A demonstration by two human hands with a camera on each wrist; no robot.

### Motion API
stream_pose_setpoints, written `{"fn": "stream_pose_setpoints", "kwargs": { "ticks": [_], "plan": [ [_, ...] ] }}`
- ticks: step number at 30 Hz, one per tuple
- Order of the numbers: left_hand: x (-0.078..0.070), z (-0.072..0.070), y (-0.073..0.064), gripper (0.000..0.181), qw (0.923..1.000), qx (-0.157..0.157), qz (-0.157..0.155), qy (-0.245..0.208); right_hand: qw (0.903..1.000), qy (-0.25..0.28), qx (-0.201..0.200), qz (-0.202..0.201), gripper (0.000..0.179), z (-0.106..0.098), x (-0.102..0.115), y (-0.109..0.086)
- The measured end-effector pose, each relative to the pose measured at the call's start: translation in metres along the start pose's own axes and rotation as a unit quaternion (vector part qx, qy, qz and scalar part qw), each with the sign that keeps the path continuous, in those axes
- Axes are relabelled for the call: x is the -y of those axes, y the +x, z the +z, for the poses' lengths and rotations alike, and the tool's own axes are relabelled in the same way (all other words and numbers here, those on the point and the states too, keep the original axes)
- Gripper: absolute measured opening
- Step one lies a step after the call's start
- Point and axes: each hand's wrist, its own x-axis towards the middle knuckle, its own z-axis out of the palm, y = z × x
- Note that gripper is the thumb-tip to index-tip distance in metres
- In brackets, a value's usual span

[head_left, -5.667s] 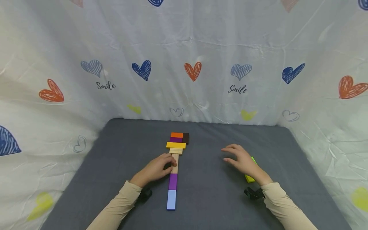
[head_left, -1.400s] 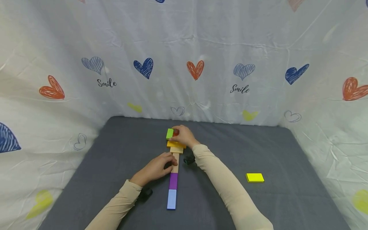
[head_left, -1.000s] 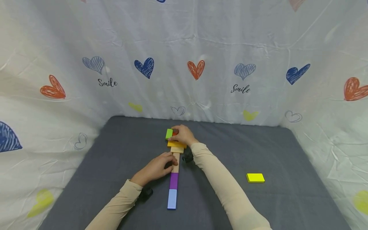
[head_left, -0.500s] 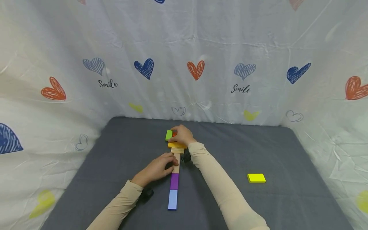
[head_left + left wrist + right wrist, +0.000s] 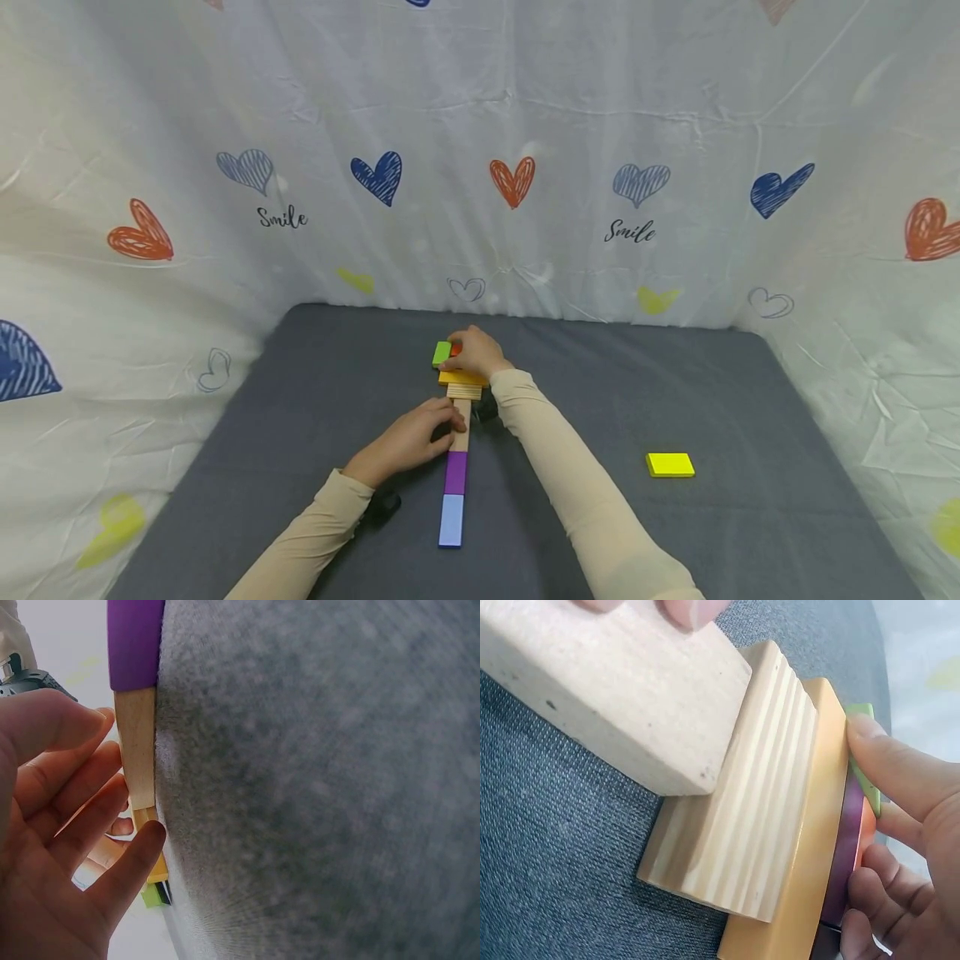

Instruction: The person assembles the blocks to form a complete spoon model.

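A line of wooden blocks runs away from me on the table. My right hand (image 5: 480,354) pinches a lime-green block (image 5: 442,354) at the far end, thumb against it in the right wrist view. It sits at the purple block (image 5: 847,840) and orange block (image 5: 865,825); a dark block (image 5: 827,941) is partly hidden. Nearer lie an orange-yellow block (image 5: 462,378) set crosswise and a ribbed stack of pale wood (image 5: 464,392). Fingertips of my left hand (image 5: 408,442), fingers loosely bent, touch the plain wooden block (image 5: 462,437).
Nearest me, another purple block (image 5: 456,473) and a light blue block (image 5: 451,521) continue the line. A yellow block (image 5: 671,465) lies apart on the right of the grey table (image 5: 360,358). A white printed curtain (image 5: 555,258) hangs behind.
My right hand has gone from the yellow-green blocks at the right to the far end, bringing the lime-green block. Over the last second that block shifts only slightly. My left hand stays put.
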Motion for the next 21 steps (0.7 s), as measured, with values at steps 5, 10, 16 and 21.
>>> {"fn": "stream_pose_setpoints", "kwargs": {
  "ticks": [5, 10, 16, 21],
  "plan": [
    [-0.0001, 0.0004, -0.0003, 0.013, 1.0000, 0.001, -0.002, -0.002, 0.9999, -0.002, 0.011, -0.001, 0.059, -0.0002, -0.0015, 0.0011],
    [-0.0007, 0.0002, -0.0003, 0.013, 1.0000, 0.001, -0.002, -0.004, 0.9998, -0.002, 0.019, 0.001, 0.055, 0.0004, -0.0032, 0.0032],
    [0.0003, 0.0005, -0.0002, 0.013, 1.0000, 0.000, 0.001, -0.002, 0.9999, -0.014, 0.010, 0.003, 0.047, 0.0012, -0.0019, 0.0038],
    [0.0013, 0.0008, 0.0003, 0.013, 1.0000, -0.004, 0.005, 0.000, 0.9997, -0.023, -0.003, 0.003, 0.046, 0.0030, 0.0008, 0.0033]
  ]
}}
